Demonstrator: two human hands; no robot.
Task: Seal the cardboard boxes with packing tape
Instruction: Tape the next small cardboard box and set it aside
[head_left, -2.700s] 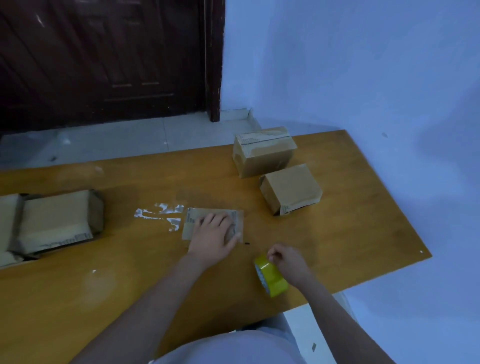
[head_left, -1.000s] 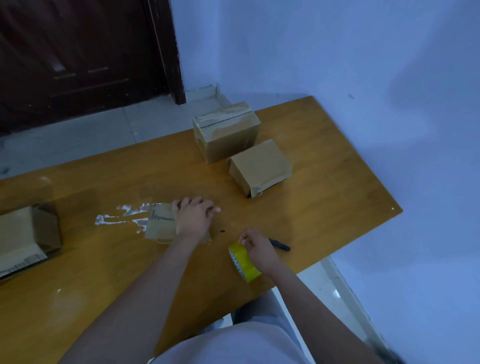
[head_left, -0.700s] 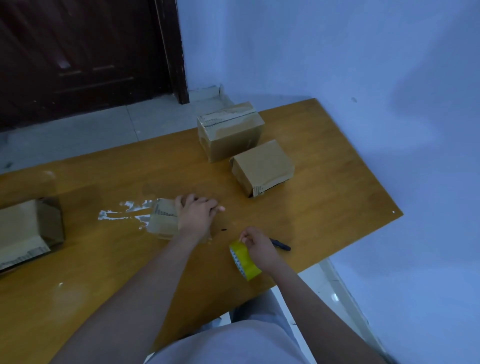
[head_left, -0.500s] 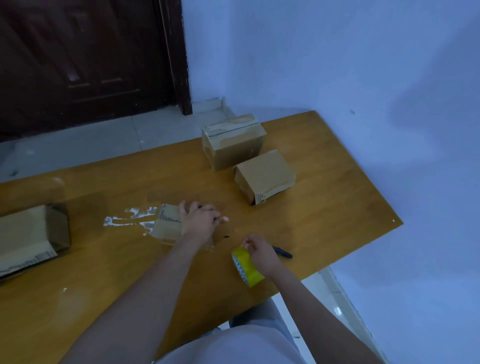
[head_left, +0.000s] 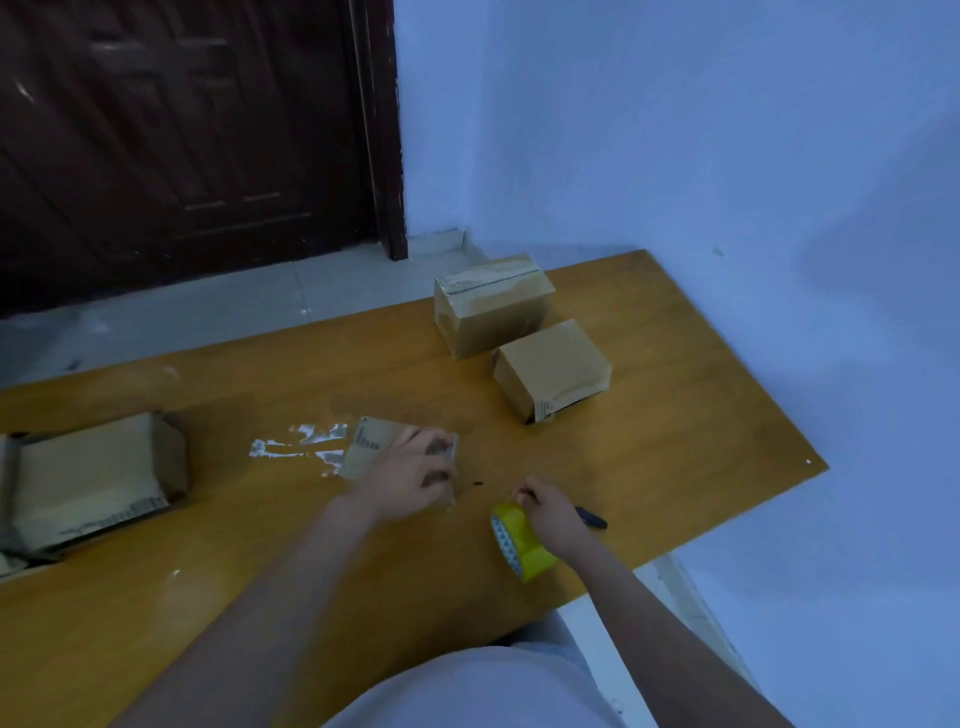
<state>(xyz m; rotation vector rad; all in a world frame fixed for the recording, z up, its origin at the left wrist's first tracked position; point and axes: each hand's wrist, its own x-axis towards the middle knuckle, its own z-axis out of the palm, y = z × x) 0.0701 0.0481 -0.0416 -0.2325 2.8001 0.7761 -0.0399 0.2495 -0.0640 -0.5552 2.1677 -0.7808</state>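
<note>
A small flat cardboard box (head_left: 370, 446) lies on the wooden table (head_left: 675, 415) in front of me. My left hand (head_left: 410, 475) rests on top of it, fingers curled over its right end. My right hand (head_left: 551, 518) grips a yellow roll of packing tape (head_left: 522, 545) that stands on edge near the table's front edge. Two closed cardboard boxes sit at the back right: the far box (head_left: 493, 306) has tape across its top, and the near box (head_left: 553, 370) stands just in front of it.
An open cardboard box (head_left: 93, 478) lies at the left end of the table. White tape scraps (head_left: 301, 448) stick to the wood left of the small box. A black pen (head_left: 591, 518) lies just right of my right hand. A wall runs along the right.
My left hand's fingers have gone from stretched flat over the small box to curled at its right end. My right hand stays on the tape roll. The view has tilted slightly.
</note>
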